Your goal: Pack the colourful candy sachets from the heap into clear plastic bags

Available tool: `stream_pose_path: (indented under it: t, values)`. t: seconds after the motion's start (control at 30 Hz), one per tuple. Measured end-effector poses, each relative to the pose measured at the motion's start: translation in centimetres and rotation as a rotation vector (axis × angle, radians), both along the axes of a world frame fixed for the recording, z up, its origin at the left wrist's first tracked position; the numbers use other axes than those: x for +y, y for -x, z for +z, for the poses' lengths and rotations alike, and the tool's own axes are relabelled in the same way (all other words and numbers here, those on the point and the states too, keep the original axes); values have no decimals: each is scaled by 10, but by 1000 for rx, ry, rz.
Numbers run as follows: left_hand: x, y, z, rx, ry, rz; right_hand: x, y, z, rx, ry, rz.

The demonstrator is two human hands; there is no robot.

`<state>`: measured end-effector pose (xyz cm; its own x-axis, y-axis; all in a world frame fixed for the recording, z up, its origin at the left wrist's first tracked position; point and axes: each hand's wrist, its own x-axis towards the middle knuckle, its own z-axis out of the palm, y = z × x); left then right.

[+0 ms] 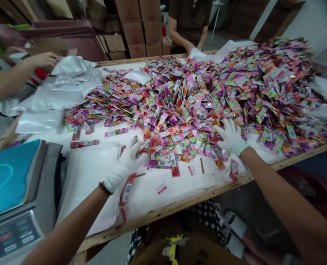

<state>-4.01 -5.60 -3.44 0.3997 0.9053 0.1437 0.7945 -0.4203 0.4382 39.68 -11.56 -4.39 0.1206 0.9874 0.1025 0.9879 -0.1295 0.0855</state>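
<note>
Many small pink, purple and red snack packets (pixel 177 134) lie in a broad heap over the white table. My left hand (pixel 130 160), in a white glove, is at the heap's near left edge, fingers spread beside a few packets. On the right, my right hand (pixel 229 136), gloved too, reaches into the near side of the pile with its fingers apart and touching packets. Neither hand appears to grip anything. A stack of clear plastic bags (pixel 88 184) lies under and left of my left wrist. One red packet (pixel 127 189) rests beside that stack.
A weighing scale (pixel 17 184) with a blue top stands at the left. Behind it are filled white bags (pixel 61 92) near a co-worker's arm (pixel 20 73). Another person (pixel 189 25) works across the table. The wooden table edge (pixel 180 202) runs along my front.
</note>
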Motion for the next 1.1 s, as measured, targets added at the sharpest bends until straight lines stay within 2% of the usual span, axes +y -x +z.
stream_pose_path:
  t: [0.07,0.13,0.2,0.23,0.3,0.37,0.43,0.5,0.57,0.63,0.7,0.77,0.83,0.9,0.97,1.03,1.1]
  values:
    - [-12,7,10,-82,-79,8,-15,35,8,152,-142,20]
    - [-26,1,12,-80,-67,-90,-28,88,5,415,-189,73]
    - [-39,-15,5,41,-11,-250,-35,143,-4,621,-68,105]
    - [-44,-25,0,131,0,-305,-35,167,-10,650,8,93]
    - [-51,-42,-13,309,-24,-339,-32,201,-21,642,113,17]
    - [-57,-50,-26,426,-60,-330,-32,217,-28,577,202,-33]
    - [-67,-48,-37,474,-103,-324,-39,217,-32,505,287,-2]
    - [-81,-39,-45,455,-163,-338,-53,205,-34,452,315,124]
    - [-92,-29,-47,372,-185,-332,-68,187,-34,432,279,298]
    - [-93,-21,-42,272,-159,-272,-77,164,-31,441,236,412]
    - [-78,-21,-32,196,-135,-118,-74,140,-26,469,206,434]
    - [-51,-31,-18,119,-110,55,-59,120,-21,453,173,415]
    - [-20,-47,-7,48,-7,136,-37,106,-16,355,157,385]
    - [4,-63,-2,90,137,127,-17,100,-14,210,208,350]
    - [13,-71,-2,170,230,105,-6,97,-13,98,299,355]
    - [9,-69,-6,205,255,103,-6,94,-11,40,362,383]
    - [-2,-57,-9,191,221,95,-13,88,-8,29,348,394]
